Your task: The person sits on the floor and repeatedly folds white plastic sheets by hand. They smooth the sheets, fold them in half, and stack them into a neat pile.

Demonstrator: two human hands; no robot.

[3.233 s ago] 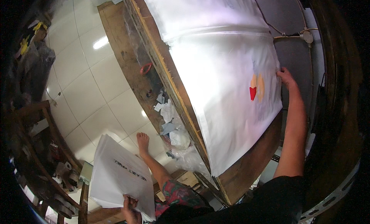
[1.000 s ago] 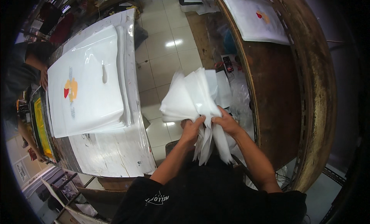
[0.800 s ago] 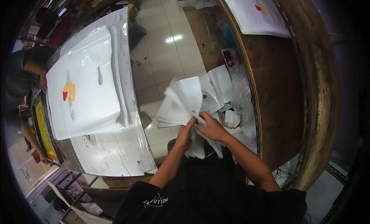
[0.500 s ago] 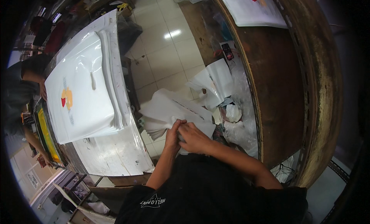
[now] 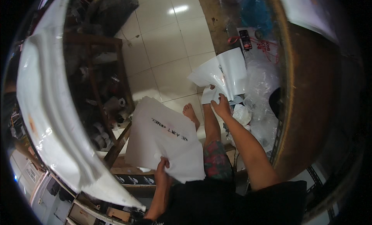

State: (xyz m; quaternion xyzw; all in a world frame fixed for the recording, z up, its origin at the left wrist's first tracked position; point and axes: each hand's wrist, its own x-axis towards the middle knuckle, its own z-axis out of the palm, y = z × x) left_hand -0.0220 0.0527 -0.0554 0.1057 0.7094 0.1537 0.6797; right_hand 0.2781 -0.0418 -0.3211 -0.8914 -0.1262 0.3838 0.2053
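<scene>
Floor (image 5: 166,75), left fingers (image 5: 164,162) closed on sheets (image 5: 166,128)

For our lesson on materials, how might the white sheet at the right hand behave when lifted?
The white sheet would probably flop, since it already bends in soft curves near the right hand. It is likely light for its size, as its edges look thin. It may also be somewhat slippery, judging by its glossy highlights.
</scene>
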